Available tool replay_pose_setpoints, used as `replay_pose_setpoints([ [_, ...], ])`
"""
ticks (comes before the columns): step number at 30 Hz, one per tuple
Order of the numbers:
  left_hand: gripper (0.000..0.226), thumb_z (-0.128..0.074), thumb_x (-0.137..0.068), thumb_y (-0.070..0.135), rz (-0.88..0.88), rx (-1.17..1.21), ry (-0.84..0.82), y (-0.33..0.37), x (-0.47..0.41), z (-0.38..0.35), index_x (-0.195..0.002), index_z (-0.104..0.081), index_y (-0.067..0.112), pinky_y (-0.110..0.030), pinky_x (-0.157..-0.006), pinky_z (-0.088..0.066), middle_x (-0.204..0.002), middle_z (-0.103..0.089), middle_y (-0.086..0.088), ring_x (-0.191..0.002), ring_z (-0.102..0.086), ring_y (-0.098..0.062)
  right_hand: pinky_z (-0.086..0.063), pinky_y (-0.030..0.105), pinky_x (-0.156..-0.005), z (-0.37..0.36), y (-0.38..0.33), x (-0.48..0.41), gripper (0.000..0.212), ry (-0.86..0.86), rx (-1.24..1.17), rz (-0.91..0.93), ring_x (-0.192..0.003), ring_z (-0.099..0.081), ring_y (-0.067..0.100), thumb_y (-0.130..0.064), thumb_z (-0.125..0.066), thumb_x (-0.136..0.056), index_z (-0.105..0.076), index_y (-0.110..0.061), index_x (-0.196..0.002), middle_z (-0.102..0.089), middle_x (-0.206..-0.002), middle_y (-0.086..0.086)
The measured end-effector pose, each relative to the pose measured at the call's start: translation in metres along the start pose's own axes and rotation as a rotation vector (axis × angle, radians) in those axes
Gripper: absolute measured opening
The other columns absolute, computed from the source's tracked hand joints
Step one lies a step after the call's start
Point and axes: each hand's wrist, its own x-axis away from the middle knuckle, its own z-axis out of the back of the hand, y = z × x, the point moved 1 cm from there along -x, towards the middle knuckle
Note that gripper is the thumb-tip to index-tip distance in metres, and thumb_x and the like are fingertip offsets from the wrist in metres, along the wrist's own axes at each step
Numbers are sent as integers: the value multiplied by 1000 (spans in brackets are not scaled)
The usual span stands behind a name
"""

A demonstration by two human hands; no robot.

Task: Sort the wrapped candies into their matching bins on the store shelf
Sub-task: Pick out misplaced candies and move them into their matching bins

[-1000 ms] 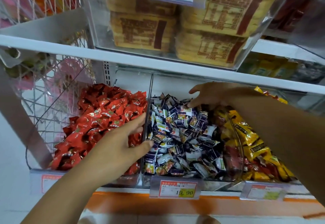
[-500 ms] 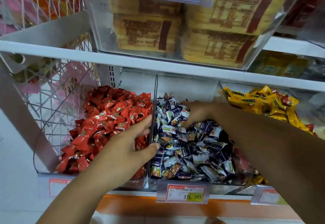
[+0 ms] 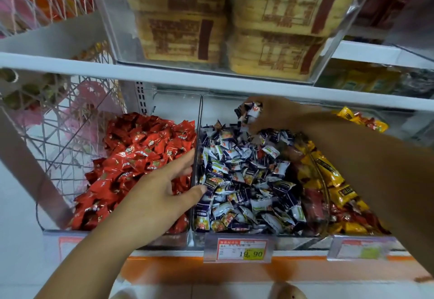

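White shelf (image 3: 164,79), clear bins (image 3: 178,108); right grip (image 3: 274,115) closed round blue-white candies (image 3: 249,111), left grip (image 3: 159,193) flat-fingered astride the divider (image 3: 198,134).

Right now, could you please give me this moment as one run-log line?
left hand: straddles divider, fingers straight | right hand: grips blue-and-white candies above middle bin | phase: sorting underway

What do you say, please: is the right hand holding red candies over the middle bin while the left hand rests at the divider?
Not quite: the head view shows the right hand holding blue-and-white candies, not red, over the middle bin; the left hand rests at the divider.
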Motion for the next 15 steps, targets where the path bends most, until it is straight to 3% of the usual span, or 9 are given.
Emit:
replay_pose_setpoints([
  [3,61,-67,-86,29,-7,9,-12,1,1,0,-125,-33,63,3,-87,-28,-110,-43,53,-106,-35,35,-45,22,-76,1,-17,16,84,-74,-62,59,-94,-59,16,-37,-80,-72,-37,-26,-143,-60,-115,-3],
  [5,59,-67,-86,30,-5,0,-24,2,0,1,-116,-33,69,-1,-88,-27,-101,-42,60,-103,-35,37,-47,30,-84,-3,-31,23,89,-164,-98,113,-107,-57,15,-53,-81,-63,-39,-35,-140,-53,-126,-10],
  [7,58,-67,-86,33,4,-11,-35,3,0,2,-110,-31,72,-2,-87,-27,-96,-38,64,-102,-34,38,-54,34,-78,-4,-38,23,92,-257,-119,138,-105,-62,15,-65,-77,-58,-38,-40,-137,-58,-126,-9],
  [9,59,-67,-85,34,4,-7,-37,3,0,2,-110,-31,74,-3,-88,-27,-98,-40,62,-103,-33,38,-57,33,-76,2,-34,24,82,-302,-191,88,-103,-65,14,-56,-70,-74,-31,-37,-143,-63,-123,-5],
  [11,60,-67,-86,32,2,4,-31,2,0,2,-110,-31,73,-3,-90,-27,-102,-42,57,-102,-34,38,-54,34,-83,8,-27,23,62,-277,-143,26,-115,-60,23,-40,-59,-92,-35,-17,-145,-62,-128,6],
  [13,60,-67,-85,31,-2,-4,-29,2,0,1,-109,-31,73,2,-86,-27,-97,-42,59,-100,-34,39,-50,28,-77,9,-18,18,46,-268,82,-36,-116,-59,30,-22,-52,-97,-47,-1,-137,-60,-129,16],
  [15,61,-67,-85,31,-6,-20,-32,2,0,1,-110,-31,73,6,-82,-26,-92,-40,63,-101,-33,38,-45,24,-67,1,-11,15,36,-329,350,-100,-97,-62,25,-12,-52,-93,-58,1,-126,-63,-123,17],
])
